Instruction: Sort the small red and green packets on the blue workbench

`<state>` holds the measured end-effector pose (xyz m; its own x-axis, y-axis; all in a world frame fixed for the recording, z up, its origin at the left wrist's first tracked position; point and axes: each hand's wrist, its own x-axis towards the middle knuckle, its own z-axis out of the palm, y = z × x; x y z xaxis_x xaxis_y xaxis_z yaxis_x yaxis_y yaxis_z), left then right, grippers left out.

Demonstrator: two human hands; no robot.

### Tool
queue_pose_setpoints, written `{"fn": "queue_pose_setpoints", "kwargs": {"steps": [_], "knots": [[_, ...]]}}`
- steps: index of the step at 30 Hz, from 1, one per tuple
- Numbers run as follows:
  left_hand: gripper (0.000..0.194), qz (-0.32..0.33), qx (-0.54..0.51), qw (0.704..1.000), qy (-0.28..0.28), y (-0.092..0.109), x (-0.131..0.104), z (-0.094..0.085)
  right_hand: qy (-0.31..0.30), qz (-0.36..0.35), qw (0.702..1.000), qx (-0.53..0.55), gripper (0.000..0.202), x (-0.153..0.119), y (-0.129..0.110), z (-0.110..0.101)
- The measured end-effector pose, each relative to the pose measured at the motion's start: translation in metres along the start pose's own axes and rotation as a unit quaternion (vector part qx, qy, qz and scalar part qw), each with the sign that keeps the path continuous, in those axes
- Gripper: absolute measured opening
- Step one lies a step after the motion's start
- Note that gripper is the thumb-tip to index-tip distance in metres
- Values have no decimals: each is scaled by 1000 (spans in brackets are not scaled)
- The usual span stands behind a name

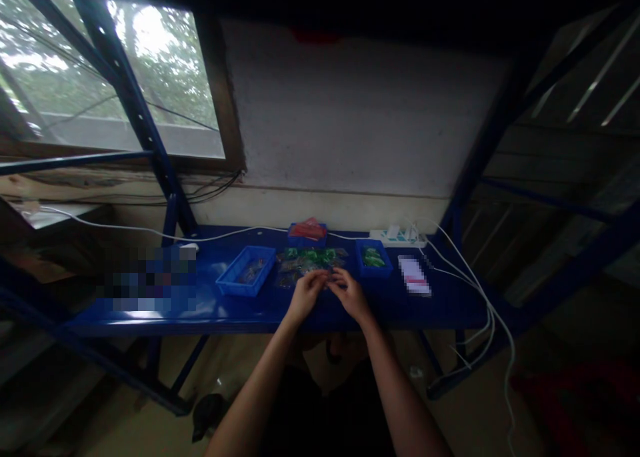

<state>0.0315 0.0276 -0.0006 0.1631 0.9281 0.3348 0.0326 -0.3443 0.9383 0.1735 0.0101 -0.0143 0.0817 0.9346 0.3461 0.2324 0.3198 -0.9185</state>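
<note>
My left hand (307,291) and my right hand (349,292) meet above the front half of a blue shelf. The fingers of both are closed in a pinch, their tips almost together. Whatever lies between them is too small and dark to make out. Just beyond my fingers several clear plastic packets (296,265) with green parts lie spread on the shelf. To the left stands a blue bin (230,288) with small clear items inside. On the right, green packets (373,257) fill a smaller blue bin (382,271).
At the back, a blue bin (307,243) holds red packets (307,229). A white power strip (399,238) with plugs and cables lies at the back right, near a blurred phone-like thing (414,275). A white cable (215,239) crosses the shelf. Blue uprights (467,163) frame both sides.
</note>
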Motion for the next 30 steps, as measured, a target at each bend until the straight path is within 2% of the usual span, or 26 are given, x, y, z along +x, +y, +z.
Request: {"fn": "queue_pose_setpoints", "kwargs": {"steps": [6,11,19,30], "knots": [[40,-41,-56,998,-10,0,1,-3,0,31,1000,-2,26,1,1,-1],[32,-58,-25,997,-53,6,0,-1,-38,29,998,45,24,-1,-5,-1],[32,-45,-7,998,-47,11,-3,-3,-52,10,998,29,20,-4,-12,-5],[28,-55,11,997,-61,12,-3,-1,-67,24,997,21,19,-1,-4,-5]]}}
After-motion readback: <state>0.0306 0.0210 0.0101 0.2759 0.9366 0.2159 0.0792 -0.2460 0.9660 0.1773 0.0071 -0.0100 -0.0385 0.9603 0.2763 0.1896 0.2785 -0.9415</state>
